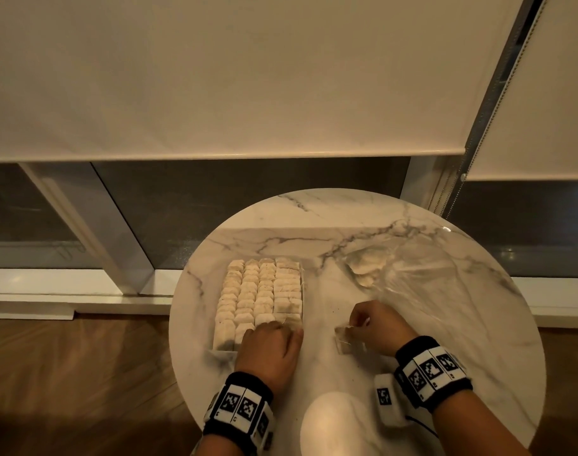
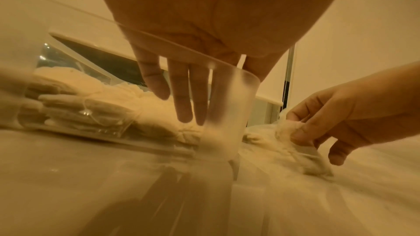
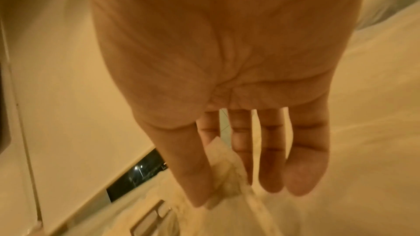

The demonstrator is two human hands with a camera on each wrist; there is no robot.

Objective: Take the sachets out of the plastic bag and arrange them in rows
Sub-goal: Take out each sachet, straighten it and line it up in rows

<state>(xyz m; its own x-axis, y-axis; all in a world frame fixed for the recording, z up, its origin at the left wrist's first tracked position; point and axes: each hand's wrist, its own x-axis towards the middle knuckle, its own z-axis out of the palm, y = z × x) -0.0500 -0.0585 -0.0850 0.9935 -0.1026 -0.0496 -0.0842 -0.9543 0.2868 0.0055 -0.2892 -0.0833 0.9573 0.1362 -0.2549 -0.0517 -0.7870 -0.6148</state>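
Observation:
Rows of pale sachets (image 1: 259, 291) fill a clear box (image 1: 302, 287) on the left of the round marble table (image 1: 346, 218). My left hand (image 1: 271, 337) rests at the box's near end, its straight fingers (image 2: 181, 100) reaching down onto the nearest sachets behind the box's clear wall (image 2: 227, 114). My right hand (image 1: 373, 320) pinches one sachet (image 1: 345, 337) between thumb and forefinger, low over the table to the right of the box. The right wrist view shows that sachet (image 3: 227, 173) at the thumb's tip. The clear plastic bag (image 1: 422, 274) lies at the back right with a few sachets (image 1: 366, 264) inside.
Roller blinds and dark window panes stand behind the table. Wood floor lies to the left. The table's near edge is close to my wrists, and something pale and rounded (image 1: 337, 422) shows below it between my arms.

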